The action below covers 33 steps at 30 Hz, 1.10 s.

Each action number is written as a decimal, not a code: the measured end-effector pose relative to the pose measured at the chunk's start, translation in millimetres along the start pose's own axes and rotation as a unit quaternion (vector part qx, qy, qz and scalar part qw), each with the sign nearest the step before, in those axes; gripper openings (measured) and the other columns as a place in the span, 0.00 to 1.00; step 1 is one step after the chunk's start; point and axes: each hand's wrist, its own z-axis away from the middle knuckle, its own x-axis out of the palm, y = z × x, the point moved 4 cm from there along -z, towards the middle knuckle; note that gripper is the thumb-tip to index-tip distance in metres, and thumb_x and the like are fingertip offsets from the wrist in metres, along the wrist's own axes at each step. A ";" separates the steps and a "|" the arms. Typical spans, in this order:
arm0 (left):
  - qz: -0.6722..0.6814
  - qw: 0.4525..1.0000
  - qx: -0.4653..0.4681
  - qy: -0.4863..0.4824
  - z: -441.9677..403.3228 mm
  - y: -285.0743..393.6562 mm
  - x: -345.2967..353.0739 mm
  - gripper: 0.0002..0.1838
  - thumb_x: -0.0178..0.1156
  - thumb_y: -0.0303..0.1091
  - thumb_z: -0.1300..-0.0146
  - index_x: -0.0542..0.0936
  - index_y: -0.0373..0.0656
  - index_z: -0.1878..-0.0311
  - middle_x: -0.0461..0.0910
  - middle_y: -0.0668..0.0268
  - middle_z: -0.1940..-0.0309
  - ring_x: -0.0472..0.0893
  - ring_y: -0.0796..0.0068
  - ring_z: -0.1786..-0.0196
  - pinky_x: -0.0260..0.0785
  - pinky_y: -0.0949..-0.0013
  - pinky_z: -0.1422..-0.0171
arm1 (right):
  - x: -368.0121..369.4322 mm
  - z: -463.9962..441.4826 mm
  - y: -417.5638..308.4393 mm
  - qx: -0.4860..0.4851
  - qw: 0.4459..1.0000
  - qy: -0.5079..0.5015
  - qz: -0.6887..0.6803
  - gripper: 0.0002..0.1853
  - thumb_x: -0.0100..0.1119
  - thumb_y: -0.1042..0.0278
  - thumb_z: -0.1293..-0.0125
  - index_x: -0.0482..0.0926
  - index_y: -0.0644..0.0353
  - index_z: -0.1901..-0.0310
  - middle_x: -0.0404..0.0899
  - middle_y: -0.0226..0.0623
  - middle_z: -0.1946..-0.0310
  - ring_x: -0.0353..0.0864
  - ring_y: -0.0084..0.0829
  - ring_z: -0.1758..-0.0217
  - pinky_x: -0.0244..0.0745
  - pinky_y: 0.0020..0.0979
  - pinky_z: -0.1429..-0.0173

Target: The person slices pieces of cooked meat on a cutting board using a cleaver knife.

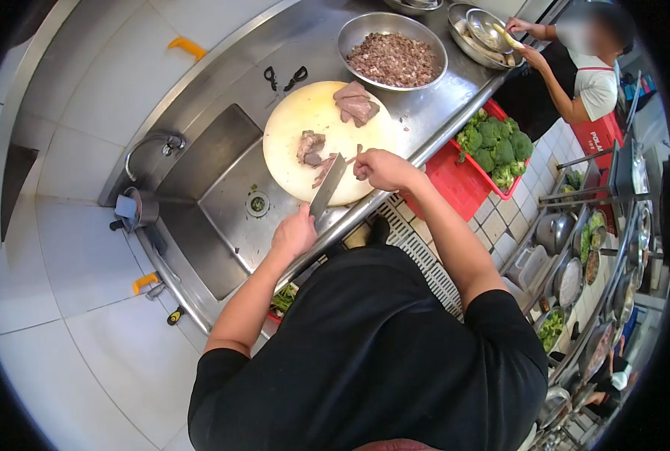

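My left hand (294, 234) is wrapped round the handle of a cleaver (327, 185), its blade slanting up over the near part of a round, pale yellow chopping board (286, 124). Beside the blade lie cut strips of meat (323, 171). A thin strip of meat (355, 152) shows at the fingertips of my right hand (385, 169), which is closed in a pinch just right of the blade. Further back on the board are a chunk of cooked-looking meat (311, 146) and several larger slices of meat (356, 104).
The board partly overhangs a steel sink (222, 218) with a tap (151, 147). Behind it sit black scissors parts (284, 77) and a steel bowl of chopped meat (392, 60). Broccoli (497, 143) fills a red crate on the right. A co-worker (576, 75) handles a pale, long item over bowls.
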 end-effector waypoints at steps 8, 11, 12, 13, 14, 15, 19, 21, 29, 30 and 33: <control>0.018 0.999 0.036 0.010 -13.4 -21.0 7.7 0.17 0.51 0.39 0.24 0.73 0.40 0.40 0.85 0.37 0.59 0.84 0.33 0.52 0.74 0.37 0.42 | 46.9 -35.4 41.7 0.034 0.993 0.061 0.095 0.16 0.64 0.73 0.36 0.79 0.63 0.46 0.85 0.53 0.53 0.84 0.50 0.46 0.79 0.42 0.41; 0.004 0.999 0.035 0.015 -5.9 -10.8 -6.8 0.15 0.52 0.38 0.24 0.73 0.40 0.42 0.84 0.37 0.59 0.84 0.33 0.53 0.74 0.37 0.43 | 48.1 -13.5 49.0 0.052 0.974 0.218 0.035 0.14 0.64 0.73 0.38 0.80 0.62 0.51 0.81 0.52 0.52 0.82 0.54 0.46 0.78 0.46 0.40; -0.002 0.999 0.037 0.022 -1.3 -6.5 -11.2 0.14 0.52 0.38 0.24 0.73 0.39 0.43 0.84 0.37 0.59 0.83 0.32 0.52 0.73 0.37 0.44 | 48.6 -3.6 43.3 0.055 0.972 0.228 0.009 0.11 0.63 0.74 0.37 0.80 0.61 0.54 0.79 0.50 0.54 0.80 0.55 0.47 0.78 0.48 0.41; -0.008 0.999 0.038 0.029 3.2 -1.7 -15.2 0.13 0.53 0.38 0.24 0.73 0.39 0.44 0.84 0.37 0.59 0.83 0.32 0.52 0.73 0.37 0.45 | 56.2 3.0 42.4 0.032 0.973 0.228 0.021 0.11 0.63 0.73 0.38 0.80 0.61 0.54 0.79 0.49 0.54 0.80 0.54 0.47 0.78 0.48 0.41; -0.002 0.999 0.030 0.026 7.9 5.1 -18.6 0.13 0.53 0.38 0.24 0.73 0.39 0.44 0.84 0.37 0.59 0.83 0.32 0.52 0.73 0.37 0.45 | 64.2 9.1 43.3 0.008 0.973 0.229 0.033 0.11 0.63 0.73 0.38 0.80 0.61 0.54 0.79 0.49 0.54 0.80 0.54 0.46 0.78 0.48 0.41; 0.002 1.000 0.022 0.022 12.6 13.8 -21.2 0.13 0.53 0.38 0.23 0.73 0.39 0.44 0.84 0.37 0.60 0.83 0.32 0.53 0.73 0.37 0.45 | 71.6 14.6 42.4 -0.016 0.972 0.230 0.045 0.11 0.63 0.73 0.38 0.80 0.60 0.54 0.79 0.49 0.54 0.80 0.53 0.46 0.78 0.48 0.41; -0.012 0.999 0.036 0.018 5.3 22.6 -10.3 0.14 0.50 0.38 0.23 0.74 0.40 0.43 0.85 0.37 0.61 0.84 0.33 0.53 0.73 0.36 0.44 | 87.2 15.5 27.6 -0.053 0.952 0.298 0.049 0.08 0.60 0.74 0.35 0.81 0.61 0.55 0.78 0.46 0.56 0.78 0.49 0.46 0.76 0.45 0.38; -0.022 0.999 0.031 0.017 3.1 23.1 -7.3 0.13 0.51 0.38 0.23 0.73 0.39 0.44 0.84 0.37 0.60 0.83 0.32 0.53 0.73 0.37 0.44 | 91.5 8.2 23.2 -0.047 0.952 0.294 0.065 0.07 0.60 0.74 0.35 0.80 0.62 0.56 0.78 0.44 0.56 0.77 0.47 0.47 0.76 0.42 0.39; -0.048 0.998 0.019 -0.018 8.3 28.4 -10.8 0.14 0.51 0.37 0.24 0.71 0.38 0.44 0.84 0.34 0.61 0.84 0.32 0.54 0.73 0.35 0.46 | 102.1 -2.2 35.3 -0.039 0.953 0.270 0.131 0.06 0.58 0.73 0.36 0.80 0.62 0.59 0.79 0.41 0.58 0.79 0.44 0.49 0.77 0.40 0.41; -0.048 0.998 0.026 -0.010 -2.5 28.2 -1.5 0.13 0.51 0.36 0.24 0.72 0.37 0.45 0.84 0.35 0.61 0.84 0.32 0.55 0.74 0.35 0.46 | 103.8 -2.9 35.0 -0.035 0.954 0.264 0.138 0.06 0.58 0.73 0.36 0.81 0.61 0.59 0.79 0.41 0.58 0.79 0.43 0.49 0.77 0.39 0.41; -0.055 0.997 0.047 0.001 -24.2 37.1 -3.1 0.13 0.51 0.35 0.25 0.71 0.36 0.46 0.84 0.36 0.61 0.84 0.32 0.54 0.74 0.35 0.46 | 102.5 -2.0 36.7 -0.047 0.948 0.283 0.135 0.05 0.62 0.71 0.37 0.82 0.60 0.60 0.79 0.38 0.58 0.80 0.42 0.50 0.79 0.40 0.43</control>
